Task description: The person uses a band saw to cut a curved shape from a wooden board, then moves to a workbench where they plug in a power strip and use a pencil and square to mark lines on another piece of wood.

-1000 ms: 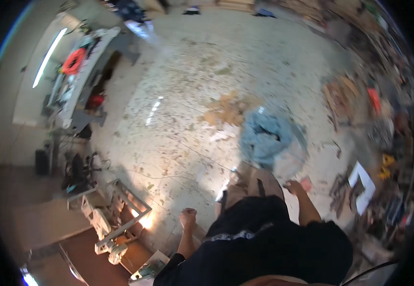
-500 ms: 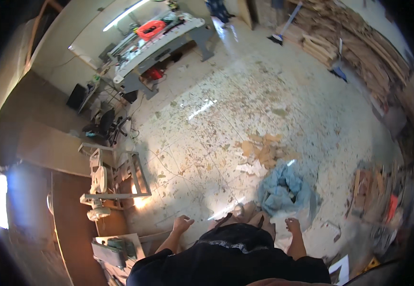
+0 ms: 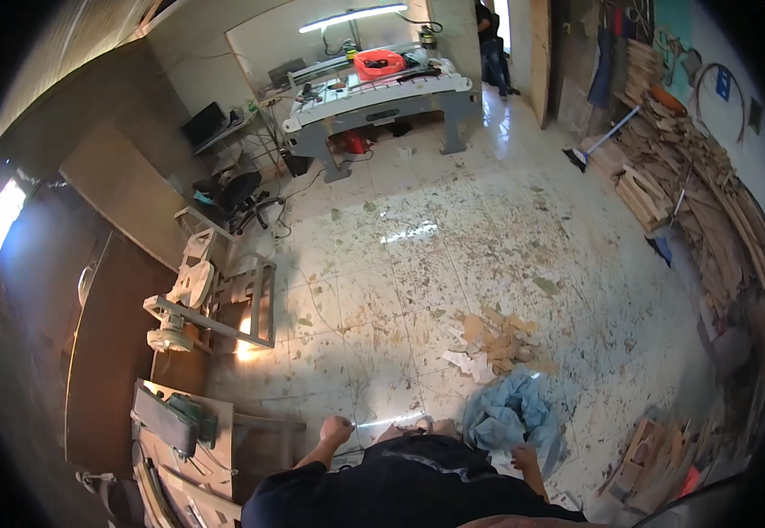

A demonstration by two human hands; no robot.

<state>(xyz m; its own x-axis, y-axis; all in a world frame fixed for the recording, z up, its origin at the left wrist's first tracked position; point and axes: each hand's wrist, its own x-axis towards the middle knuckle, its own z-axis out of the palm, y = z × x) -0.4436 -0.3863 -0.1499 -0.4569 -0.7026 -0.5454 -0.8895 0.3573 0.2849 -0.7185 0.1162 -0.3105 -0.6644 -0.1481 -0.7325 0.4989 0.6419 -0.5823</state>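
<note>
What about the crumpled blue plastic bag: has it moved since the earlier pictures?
No, not noticeably: the bag still lies beside the heap of flat tan scraps on the pale tiled floor; the camera's view has shifted.

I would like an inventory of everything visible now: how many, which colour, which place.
Floor: 1, pale, tiled, centre
Plastic sheet: 1, blue, crumpled, lower right of centre
Scraps: several, tan and white, beyond the sheet
Scattered bits: many, brown and green, across the floor
Worktable: 1, grey and white, far side
Container: 1, red, on the worktable
Tube light: 1, white, above the worktable
Office chair: 1, black, left of the worktable
Monitor: 1, black, beyond the chair
Wood pile: 1, brown, right side
Handled tools: 2, dark and blue heads, by the wood pile
Metal frame: 1, grey, left side
Other person: 1, dark clothes, far end
Left hand: 1, bare, lower middle
Right hand: 1, bare, at the sheet; contact unclear
</note>
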